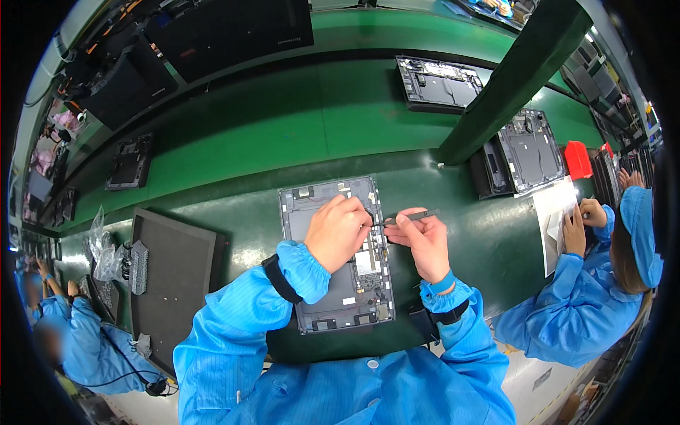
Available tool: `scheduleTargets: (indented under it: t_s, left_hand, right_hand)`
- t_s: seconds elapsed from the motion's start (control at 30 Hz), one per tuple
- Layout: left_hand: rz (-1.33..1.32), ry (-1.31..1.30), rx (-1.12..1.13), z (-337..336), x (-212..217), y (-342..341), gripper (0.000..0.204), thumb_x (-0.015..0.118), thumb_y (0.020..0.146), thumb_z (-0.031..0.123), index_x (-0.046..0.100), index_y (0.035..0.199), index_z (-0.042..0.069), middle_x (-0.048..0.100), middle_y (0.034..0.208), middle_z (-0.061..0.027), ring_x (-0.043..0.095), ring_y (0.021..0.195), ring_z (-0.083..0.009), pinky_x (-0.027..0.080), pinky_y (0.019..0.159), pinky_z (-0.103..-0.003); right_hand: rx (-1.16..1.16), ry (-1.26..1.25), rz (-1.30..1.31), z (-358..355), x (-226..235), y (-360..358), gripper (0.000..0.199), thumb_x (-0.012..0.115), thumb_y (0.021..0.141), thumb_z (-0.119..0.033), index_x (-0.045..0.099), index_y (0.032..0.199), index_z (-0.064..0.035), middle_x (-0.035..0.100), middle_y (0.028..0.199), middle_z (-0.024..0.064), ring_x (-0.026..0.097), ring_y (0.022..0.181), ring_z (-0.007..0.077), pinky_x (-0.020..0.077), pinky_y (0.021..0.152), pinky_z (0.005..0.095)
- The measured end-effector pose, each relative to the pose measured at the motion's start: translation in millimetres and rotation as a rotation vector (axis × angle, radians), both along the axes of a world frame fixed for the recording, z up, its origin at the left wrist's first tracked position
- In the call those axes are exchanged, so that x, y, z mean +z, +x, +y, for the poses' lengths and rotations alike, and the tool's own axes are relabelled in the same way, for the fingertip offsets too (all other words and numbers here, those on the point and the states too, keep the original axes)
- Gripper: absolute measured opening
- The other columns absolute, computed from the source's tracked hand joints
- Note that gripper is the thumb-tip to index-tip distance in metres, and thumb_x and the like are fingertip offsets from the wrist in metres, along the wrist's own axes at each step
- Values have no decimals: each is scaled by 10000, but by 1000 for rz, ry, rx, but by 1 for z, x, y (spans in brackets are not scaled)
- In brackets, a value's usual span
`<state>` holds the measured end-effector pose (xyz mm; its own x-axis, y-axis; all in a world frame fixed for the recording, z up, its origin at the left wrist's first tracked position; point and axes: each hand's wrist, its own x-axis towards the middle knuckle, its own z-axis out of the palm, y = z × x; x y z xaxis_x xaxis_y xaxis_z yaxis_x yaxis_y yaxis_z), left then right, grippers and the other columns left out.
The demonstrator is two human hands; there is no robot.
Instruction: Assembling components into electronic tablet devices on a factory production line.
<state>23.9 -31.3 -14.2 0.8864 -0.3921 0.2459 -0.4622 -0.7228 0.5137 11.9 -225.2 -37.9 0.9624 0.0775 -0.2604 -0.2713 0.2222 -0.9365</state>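
Note:
An opened tablet or laptop housing [326, 290], dark grey with exposed circuitry, lies flat on the green bench before me. Over its upper middle, my left hand [336, 230] is closed in a pinch near the right-hand edge of the housing. What its fingertips hold, if anything, is too small to make out. From the right, my right hand [423, 244] grips dark tweezers [421, 215], whose tip points left to the spot where my left fingers pinch. Both hands meet over the housing's right edge, and the left one covers part of the inside.
A black foam-lined tray [173, 265] lies at left, beside a clear plastic bag [104, 248]. Stacked housings [528, 152] stand at right near a green post [520, 78] and a red bin [578, 160]. Co-workers in blue [581, 304] sit on both sides.

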Motion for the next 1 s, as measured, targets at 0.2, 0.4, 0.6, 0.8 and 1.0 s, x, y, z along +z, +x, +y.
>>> scheduleTargets:
  t_s: [0.2,0.4,0.6,0.8,1.0]
  left_hand:
    - [3,2,2,0,0,0,73,726,740,92,705,808,77,624,849,-32,577,839,-256,502,729,-377]
    - [-15,-9,35,0,2,-4,132,734,732,90,703,858,75,610,884,-43,580,868,-259,503,751,-382]
    - [-17,-13,62,1,1,-5,111,739,730,97,703,833,75,607,878,-42,581,871,-255,504,749,-379]
    - [-9,-9,71,0,0,-5,96,739,736,110,704,820,80,604,863,-40,582,872,-253,505,745,-375]
    - [1,-5,75,0,0,-5,90,739,740,117,704,817,84,604,864,-38,582,871,-251,506,747,-373]
  right_hand:
    - [-15,35,-13,0,1,1,157,611,928,-59,582,1039,49,683,901,145,701,839,212,590,753,299]
    - [-53,-94,-124,1,2,1,120,592,933,-43,589,1015,45,680,879,124,701,802,199,588,720,283]
    - [-56,-109,-139,4,0,1,152,619,913,-13,562,1036,56,683,900,147,704,813,201,591,709,276]
    - [-60,-116,-141,4,1,1,151,618,914,-17,560,1032,58,687,894,153,705,803,202,591,704,276]
    - [-70,-125,-148,6,2,1,147,619,914,-18,560,1026,58,687,888,151,705,791,202,591,697,273]
